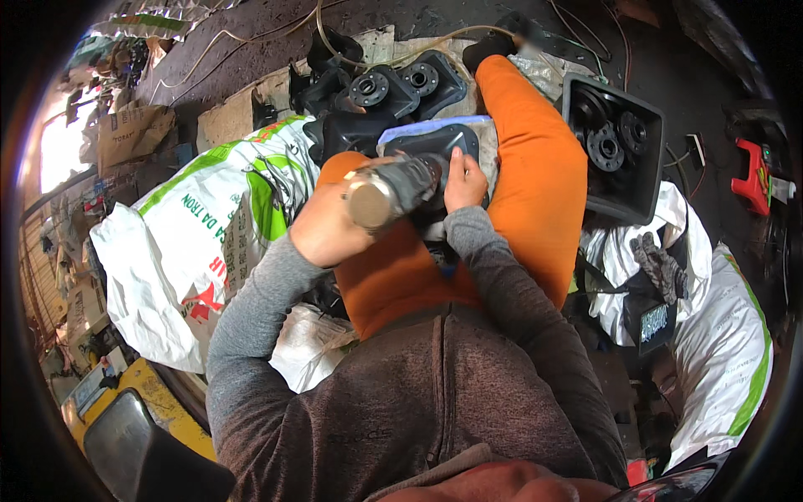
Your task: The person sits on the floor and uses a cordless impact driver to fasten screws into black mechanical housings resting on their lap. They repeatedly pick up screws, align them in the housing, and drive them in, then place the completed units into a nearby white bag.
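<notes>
Left hand (322, 230) clenched round metal power tool (393, 188), heavy-looking. Right hand (464, 180) fingers pressing flat on black moulded part (435, 144): stiff, probably slippery; best steadied by rim.

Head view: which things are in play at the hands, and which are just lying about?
In hand:
- left hand gripping a cylindrical power tool
- right hand steadying the black plastic part on the lap

Lying about:
- pile of black parts
- black bin of round parts
- white sack
- grey gloves
- red tool
</notes>
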### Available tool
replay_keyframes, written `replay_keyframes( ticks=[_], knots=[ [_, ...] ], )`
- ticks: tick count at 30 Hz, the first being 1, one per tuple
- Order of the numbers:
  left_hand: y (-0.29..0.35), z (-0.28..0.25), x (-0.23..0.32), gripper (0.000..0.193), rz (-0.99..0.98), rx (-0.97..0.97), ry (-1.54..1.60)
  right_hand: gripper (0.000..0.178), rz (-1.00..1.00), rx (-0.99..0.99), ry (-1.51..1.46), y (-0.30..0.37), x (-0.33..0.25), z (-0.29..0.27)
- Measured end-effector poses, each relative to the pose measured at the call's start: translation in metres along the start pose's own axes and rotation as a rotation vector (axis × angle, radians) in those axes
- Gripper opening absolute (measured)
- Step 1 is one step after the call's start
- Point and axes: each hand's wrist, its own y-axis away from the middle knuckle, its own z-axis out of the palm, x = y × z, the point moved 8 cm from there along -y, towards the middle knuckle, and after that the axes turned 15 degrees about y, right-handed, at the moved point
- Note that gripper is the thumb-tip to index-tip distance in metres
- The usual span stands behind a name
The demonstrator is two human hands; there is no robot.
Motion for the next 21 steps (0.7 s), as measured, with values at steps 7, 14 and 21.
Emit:
replay_keyframes(
  ticks=[7,14,21],
  knots=[
    [0.06,0.012,0.012,0.046,0.11,0.102,0.118,0.031,0.433,-0.571,-1.236,0.02,-0.002,-0.029],
    [0.079,0.031,0.027,0.042,0.204,0.171,0.338,0.035,0.367,-0.9,-1.5,0.057,-0.021,-0.039],
    [0.084,0.033,0.021,0.052,0.117,0.095,0.4,0.034,0.411,-0.967,-1.493,0.077,-0.034,-0.039]
  ],
)
